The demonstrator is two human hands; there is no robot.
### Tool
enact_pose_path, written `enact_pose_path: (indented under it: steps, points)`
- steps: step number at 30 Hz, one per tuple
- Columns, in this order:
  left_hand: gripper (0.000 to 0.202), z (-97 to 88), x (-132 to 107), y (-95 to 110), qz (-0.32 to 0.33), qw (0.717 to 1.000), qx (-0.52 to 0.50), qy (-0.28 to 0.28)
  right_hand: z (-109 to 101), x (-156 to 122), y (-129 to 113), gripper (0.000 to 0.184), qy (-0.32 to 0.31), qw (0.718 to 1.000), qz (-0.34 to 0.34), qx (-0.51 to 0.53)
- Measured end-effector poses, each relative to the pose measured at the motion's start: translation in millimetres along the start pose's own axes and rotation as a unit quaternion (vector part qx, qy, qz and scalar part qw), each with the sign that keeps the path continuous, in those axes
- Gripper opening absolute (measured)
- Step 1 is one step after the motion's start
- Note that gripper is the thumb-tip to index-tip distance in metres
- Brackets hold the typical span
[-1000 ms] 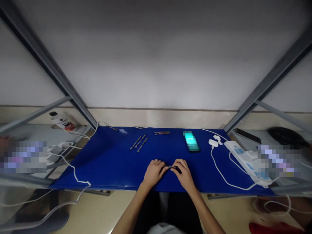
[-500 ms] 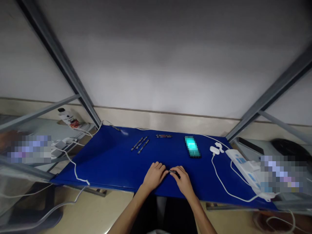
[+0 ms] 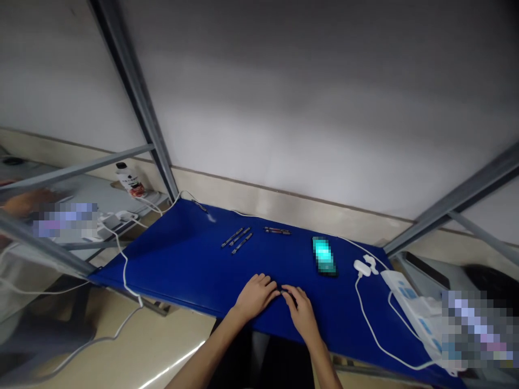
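My left hand (image 3: 256, 296) rests low over the front of the blue table top (image 3: 178, 265), fingers curled and thumb reaching toward the other hand. Facing it, my right hand (image 3: 299, 308) is closed with thumb and fingertips together. The fingertips of both hands meet at a small dark pen-like piece (image 3: 281, 293), mostly hidden by the fingers. Beyond my left hand lie three dark pens (image 3: 239, 239) side by side at a slant. Farther back, a pair of pens (image 3: 277, 230) lies crosswise, and another pen (image 3: 199, 206) sits near the far left corner.
A phone (image 3: 324, 256) with a lit, blurred screen lies right of the pens. White earbud case (image 3: 362, 267), cable and power strip (image 3: 413, 308) occupy the right side. Metal posts (image 3: 140, 102) flank the table. At left are a bottle (image 3: 130, 181) and another person's hand (image 3: 28, 202).
The view has tilted and shifted, so the table appears slanted. The dark piece between my fingertips shows less than before. My right fingers are slightly straighter; the pens on the table lie unchanged.
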State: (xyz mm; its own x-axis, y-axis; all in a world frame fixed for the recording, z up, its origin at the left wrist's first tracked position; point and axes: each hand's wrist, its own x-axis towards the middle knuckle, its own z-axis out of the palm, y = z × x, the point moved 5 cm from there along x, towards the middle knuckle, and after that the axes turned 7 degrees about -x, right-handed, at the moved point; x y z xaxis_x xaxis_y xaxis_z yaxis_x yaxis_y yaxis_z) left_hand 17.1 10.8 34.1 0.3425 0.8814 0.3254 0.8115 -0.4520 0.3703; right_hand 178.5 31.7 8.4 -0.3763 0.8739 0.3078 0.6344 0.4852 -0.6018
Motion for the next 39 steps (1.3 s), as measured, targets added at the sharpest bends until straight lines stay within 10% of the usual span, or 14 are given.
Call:
enact_pose_path:
  steps: [15, 29, 34, 39]
  points:
    - [0.024, -2.3, -0.6, -16.1, -0.104, 0.994, -0.029, 0.032, -15.2, 2.4, -1.8, 0.023, 0.032, 0.990, 0.071, 0.119]
    - [0.030, -5.6, -5.1, -39.9, -0.214, 0.967, -0.101, 0.091, -14.7, -7.6, 38.0, 0.031, 0.164, 0.915, 0.238, 0.283]
    - [0.030, -7.0, -5.0, -37.4, -0.209, 0.970, -0.085, 0.086, -20.3, -3.0, 28.2, 0.075, 0.173, 0.896, 0.217, 0.345]
    - [0.032, -8.1, -4.3, -34.2, -0.198, 0.974, -0.066, 0.084, -16.9, -2.9, 25.3, 0.067, 0.119, 0.932, 0.203, 0.277]
